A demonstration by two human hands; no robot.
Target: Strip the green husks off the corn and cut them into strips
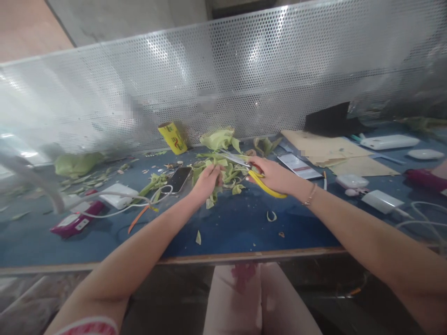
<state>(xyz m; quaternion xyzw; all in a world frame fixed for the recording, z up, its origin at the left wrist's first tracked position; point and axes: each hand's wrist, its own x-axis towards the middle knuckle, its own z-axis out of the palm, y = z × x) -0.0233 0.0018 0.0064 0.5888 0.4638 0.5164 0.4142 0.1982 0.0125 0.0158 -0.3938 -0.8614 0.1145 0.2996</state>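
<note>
My right hand [268, 174] grips yellow-handled scissors [236, 158], their blades pointing left over the greenery. My left hand [209, 180] is closed on a green leafy stem, just left of the blades. Green leafy pieces [228, 171] lie under and around both hands; I cannot tell whether the blades touch them. A larger pale green leafy bunch [217, 138] sits behind. Left of my left hand, a dark-screened phone [179, 179] lies by a green stalk [153, 181].
Brown paper sheets [324, 146], a lit phone [299, 166] and white chargers [382, 201] lie to the right. A yellow cylinder [172, 138] leans at the back near the perforated metal panel [244, 70]. Leftward are cables, a white box [118, 196], a purple pouch [77, 221] and leaf scraps.
</note>
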